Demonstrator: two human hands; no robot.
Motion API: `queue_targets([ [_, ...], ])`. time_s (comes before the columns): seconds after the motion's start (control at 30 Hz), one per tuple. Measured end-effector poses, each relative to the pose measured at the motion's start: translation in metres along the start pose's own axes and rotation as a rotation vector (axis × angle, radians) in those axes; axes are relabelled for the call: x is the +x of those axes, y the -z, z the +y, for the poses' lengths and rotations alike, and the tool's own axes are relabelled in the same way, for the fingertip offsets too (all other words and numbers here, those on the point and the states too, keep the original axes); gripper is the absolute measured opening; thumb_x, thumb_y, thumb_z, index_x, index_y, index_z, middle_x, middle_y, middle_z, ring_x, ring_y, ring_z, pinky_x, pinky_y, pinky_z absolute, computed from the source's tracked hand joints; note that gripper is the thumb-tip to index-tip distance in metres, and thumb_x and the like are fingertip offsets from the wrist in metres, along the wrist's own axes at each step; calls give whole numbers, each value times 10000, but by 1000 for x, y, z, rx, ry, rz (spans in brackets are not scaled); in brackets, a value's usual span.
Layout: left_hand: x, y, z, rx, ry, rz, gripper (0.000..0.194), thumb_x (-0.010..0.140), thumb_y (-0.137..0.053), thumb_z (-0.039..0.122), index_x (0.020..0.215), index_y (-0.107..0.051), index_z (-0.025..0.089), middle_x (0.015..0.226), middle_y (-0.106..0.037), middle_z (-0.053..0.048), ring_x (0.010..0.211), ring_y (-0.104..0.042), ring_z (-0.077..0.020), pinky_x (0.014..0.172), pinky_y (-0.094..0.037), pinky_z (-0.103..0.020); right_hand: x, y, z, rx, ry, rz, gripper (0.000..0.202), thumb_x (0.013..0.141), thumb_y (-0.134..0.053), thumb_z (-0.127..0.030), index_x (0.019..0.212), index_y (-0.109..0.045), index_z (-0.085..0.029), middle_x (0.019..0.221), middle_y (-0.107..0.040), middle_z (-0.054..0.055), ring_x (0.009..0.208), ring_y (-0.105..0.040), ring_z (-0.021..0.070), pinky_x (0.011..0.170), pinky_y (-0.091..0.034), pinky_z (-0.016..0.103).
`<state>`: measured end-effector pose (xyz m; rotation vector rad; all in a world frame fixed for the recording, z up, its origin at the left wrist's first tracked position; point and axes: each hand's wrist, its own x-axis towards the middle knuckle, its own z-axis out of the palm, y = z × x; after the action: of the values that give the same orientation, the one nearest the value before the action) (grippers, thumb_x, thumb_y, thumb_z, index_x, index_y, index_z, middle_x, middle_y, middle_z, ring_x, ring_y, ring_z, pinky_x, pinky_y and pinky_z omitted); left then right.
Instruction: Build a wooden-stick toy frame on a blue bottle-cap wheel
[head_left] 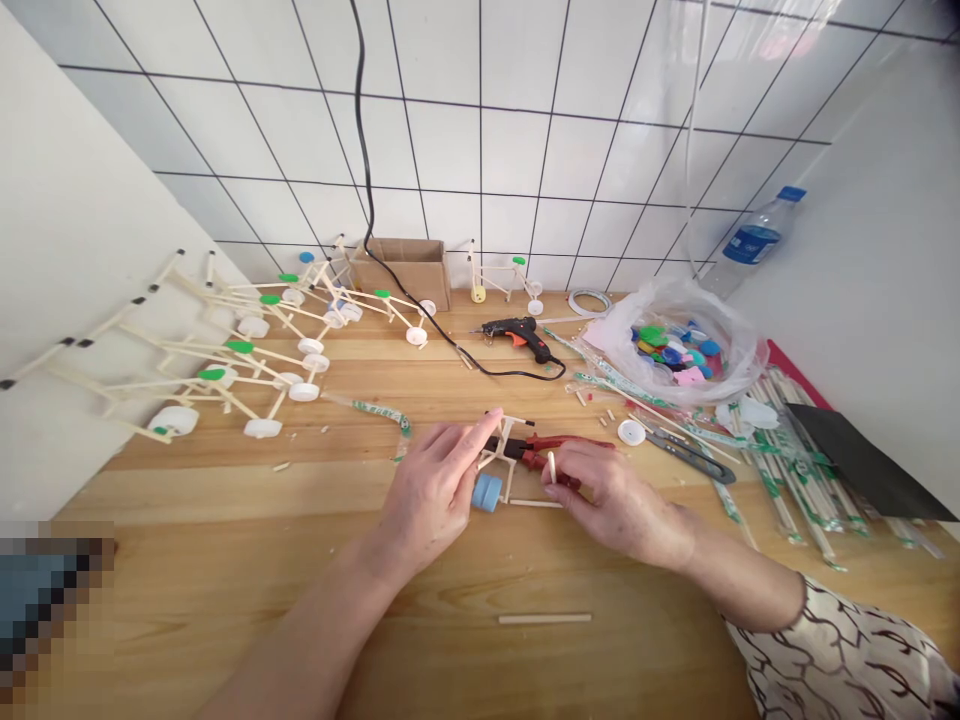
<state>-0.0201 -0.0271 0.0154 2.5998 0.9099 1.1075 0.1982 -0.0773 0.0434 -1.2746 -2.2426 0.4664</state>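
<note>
Fingers of the left hand (424,490) lie on a small stick frame (506,455), the first one poking out straight. I cannot tell if they grip it or just touch it. The right hand (630,505) pinches a short stick (552,467) upright. The frame is over red pliers (555,440), between the hands. It looks part made: sticks are joined, and a blue wheel (487,492) is at the near end. I see no green top on it, so that part seems left to do. A loose stick (545,619) lies nearer on the counter (420,620). Past the hands are a glue gun (517,328), a white disc (631,432), a knife (694,455) and a bag (727,375) of bright caps (651,337). Far left, many stick bikes (304,391) stand close together with white wheels and green tops, and look mostly done.
</note>
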Motion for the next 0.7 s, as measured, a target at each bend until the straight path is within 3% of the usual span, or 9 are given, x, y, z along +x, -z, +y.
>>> queue_targets([
  [0.47, 1, 1, 1, 23, 2, -2, 612, 871, -434, 48, 1433, -288, 241, 1026, -653, -55, 916, -556, -205, 819, -477, -346, 0, 5, -3, 94, -62, 5, 176, 925, -436, -201, 829, -579, -167, 748, -615, 41, 700, -566, 133, 650, -448, 256],
  [0.7, 0, 0, 1, 24, 10, -13, 610, 873, -432, 43, 1432, -287, 239, 1032, -653, -59, 923, -555, -207, 816, -483, -357, 1, 4, -3, 147, -55, 49, 147, 921, -455, -185, 924, -601, -168, 897, -667, 51, 808, -608, 133, 729, -472, 254],
])
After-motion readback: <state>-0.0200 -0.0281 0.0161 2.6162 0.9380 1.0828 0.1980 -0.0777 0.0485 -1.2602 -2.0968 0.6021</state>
